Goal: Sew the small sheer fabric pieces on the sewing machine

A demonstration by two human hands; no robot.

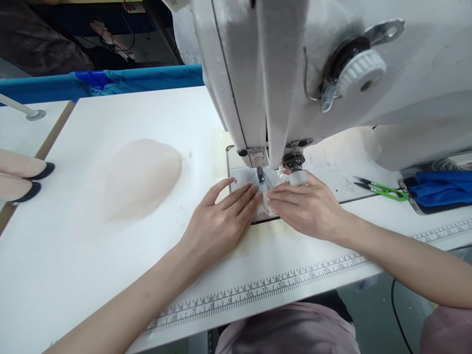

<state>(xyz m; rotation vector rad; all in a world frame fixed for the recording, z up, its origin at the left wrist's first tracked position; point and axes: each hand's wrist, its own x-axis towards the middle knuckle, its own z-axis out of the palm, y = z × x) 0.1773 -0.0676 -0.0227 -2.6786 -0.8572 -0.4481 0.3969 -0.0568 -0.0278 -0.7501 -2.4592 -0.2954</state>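
A large white sewing machine [247, 73] stands over the table, its needle and presser foot [260, 174] above a metal plate [239, 174]. My left hand [224, 216] lies flat just left of the foot, fingers stretched out and thumb apart. On the right side of the foot, my right hand [309, 206] rests with its fingers extended, tips near the foot. The index finger is partly behind a white knob below a dark spring. Whether any thin material lies under the fingertips is too small to tell.
Sheer beige fabric pieces [147, 172] lie left on the white table [99, 275]. Green-handled snips [387, 191], a dark tray [416, 204] and blue cloth [442, 189] are at the right. A printed ruler [250, 295] runs along the front edge. Two beige, black-tipped items [18, 164] sit far left.
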